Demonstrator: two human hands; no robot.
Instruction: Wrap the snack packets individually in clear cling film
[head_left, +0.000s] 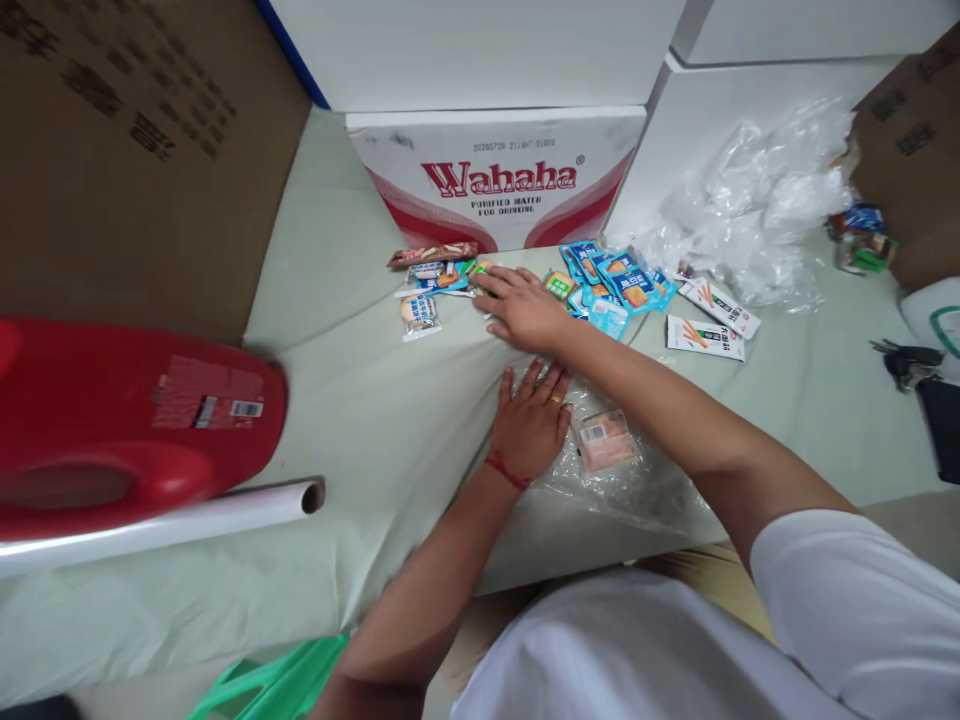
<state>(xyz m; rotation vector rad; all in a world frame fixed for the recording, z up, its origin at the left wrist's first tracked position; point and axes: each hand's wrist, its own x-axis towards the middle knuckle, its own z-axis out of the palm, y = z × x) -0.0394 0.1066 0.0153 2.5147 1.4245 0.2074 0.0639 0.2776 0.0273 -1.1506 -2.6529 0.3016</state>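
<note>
My left hand [529, 425] lies flat with fingers spread on a thin transparent plastic bag [664, 490]. Beside it, a small transparent pack with pinkish contents [606, 442] rests on the bag. My right hand [523, 310] reaches over the left one, fingers stretched out and touching a green snack packet [480, 268], partly hidden beneath them. Left of those fingertips are a brown stick-shaped packet [433, 255] and a small white-and-blue packet [420, 314]. Blue snack packets [630, 285] lie heaped to the right of my right hand, with another green packet [559, 285] among them.
A Wahaha water carton [499, 185] stands behind the snacks. Two white stick-snack packets [705, 338] and crumpled plastic bags [750, 215] lie right. At left are a red jug [135, 420] and a white roll [255, 508]; keys [907, 362] lie far right.
</note>
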